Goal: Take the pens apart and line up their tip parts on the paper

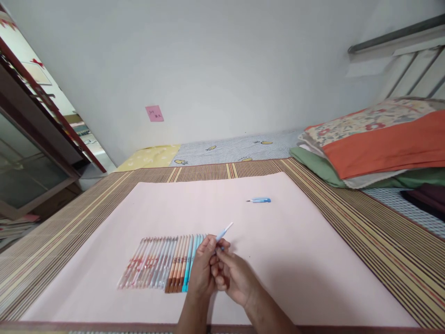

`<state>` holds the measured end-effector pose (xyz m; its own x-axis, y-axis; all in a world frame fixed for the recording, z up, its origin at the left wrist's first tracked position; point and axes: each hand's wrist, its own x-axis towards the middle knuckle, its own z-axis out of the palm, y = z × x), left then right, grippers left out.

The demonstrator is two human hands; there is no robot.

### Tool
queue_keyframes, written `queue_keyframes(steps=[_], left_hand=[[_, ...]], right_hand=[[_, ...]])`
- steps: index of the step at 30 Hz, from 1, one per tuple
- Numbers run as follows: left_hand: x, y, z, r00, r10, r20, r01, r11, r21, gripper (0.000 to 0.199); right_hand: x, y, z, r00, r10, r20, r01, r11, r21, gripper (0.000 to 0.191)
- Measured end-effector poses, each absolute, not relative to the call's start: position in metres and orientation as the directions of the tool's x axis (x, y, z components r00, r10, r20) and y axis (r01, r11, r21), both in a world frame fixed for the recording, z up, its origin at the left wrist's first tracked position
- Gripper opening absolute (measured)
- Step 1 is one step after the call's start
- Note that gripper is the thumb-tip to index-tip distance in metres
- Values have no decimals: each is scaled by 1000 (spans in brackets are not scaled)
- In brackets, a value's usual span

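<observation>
A light blue pen [221, 234] with a white tip points up and to the right out of my two hands. My left hand [205, 264] has its fingers closed around the pen's lower part. Pressed against it, my right hand [233, 273] pinches at the same pen from the right, its fingers curled. The pen's lower end is hidden by the fingers. Just left of my hands lies a row of pens: clear ones with red marks [146, 263], orange and brown ones [180, 264], and turquoise ones [191, 264], partly covered by my left hand.
A pink sheet [295, 241] lies on a striped mat [333, 208]. Toward its back right is a blue pen piece [260, 200] with a dark point. Folded bedding [382, 139] is piled at the right. A pink note [154, 113] sticks to the wall.
</observation>
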<state>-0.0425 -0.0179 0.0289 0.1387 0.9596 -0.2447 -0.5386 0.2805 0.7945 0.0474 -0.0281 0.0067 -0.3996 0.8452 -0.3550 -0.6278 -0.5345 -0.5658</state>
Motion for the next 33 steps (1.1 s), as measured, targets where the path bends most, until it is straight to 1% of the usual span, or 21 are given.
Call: queue_keyframes(steps=[2, 4, 6, 7, 8, 9, 10, 12, 14, 16, 18, 21, 23, 29, 33], left_hand=[[-43, -18, 28, 169, 958, -233, -547, 288, 786, 44], [-43, -17, 28, 162, 968, -191, -579, 250, 776, 39], [-44, -16, 30, 126, 982, -138, -611, 187, 769, 35], [-45, -16, 31, 109, 988, -111, -618, 155, 771, 33], [-45, -15, 32, 98, 991, -87, -614, 129, 778, 32], [-46, -15, 32, 97, 993, -68, -600, 113, 792, 31], [-46, -14, 32, 99, 994, -53, -580, 101, 808, 30], [-45, -14, 31, 101, 994, -35, -544, 85, 835, 30], [-43, -14, 31, 104, 994, -31, -516, 81, 853, 30], [-39, -15, 31, 111, 993, -40, -488, 89, 868, 30], [-36, -16, 31, 121, 991, -48, -464, 99, 880, 30], [-33, -16, 31, 121, 991, -53, -448, 102, 888, 31], [-34, -16, 31, 105, 993, -56, -447, 98, 889, 31], [-35, -17, 34, 73, 994, -82, -473, 107, 875, 33], [-34, -18, 36, 81, 992, -93, -493, 121, 862, 33]], right_hand=[[45, -30, 6, -411, 854, -319, -599, -517, -611, 54], [51, -31, 10, -472, 843, -259, -533, -506, -678, 57], [66, -31, 17, -581, 790, -194, -405, -487, -774, 55], [75, -30, 22, -626, 762, -167, -336, -456, -824, 53], [85, -29, 27, -633, 760, -146, -287, -405, -868, 50], [95, -27, 31, -601, 790, -124, -264, -342, -902, 47], [104, -24, 35, -525, 846, -94, -275, -273, -922, 44], [116, -19, 41, -292, 956, -21, -374, -134, -917, 41], [122, -14, 43, -80, 997, 12, -470, -27, -882, 36], [122, -12, 43, 24, 1000, 16, -493, 26, -870, 38], [119, -12, 42, 65, 998, 26, -445, 52, -894, 41], [114, -14, 41, 120, 991, 52, -364, 93, -927, 35], [114, -14, 41, 162, 985, 62, -346, 115, -931, 35], [127, -12, 41, 279, 959, 45, -393, 157, -906, 39], [135, -11, 44, 325, 945, 28, -415, 169, -894, 38]])
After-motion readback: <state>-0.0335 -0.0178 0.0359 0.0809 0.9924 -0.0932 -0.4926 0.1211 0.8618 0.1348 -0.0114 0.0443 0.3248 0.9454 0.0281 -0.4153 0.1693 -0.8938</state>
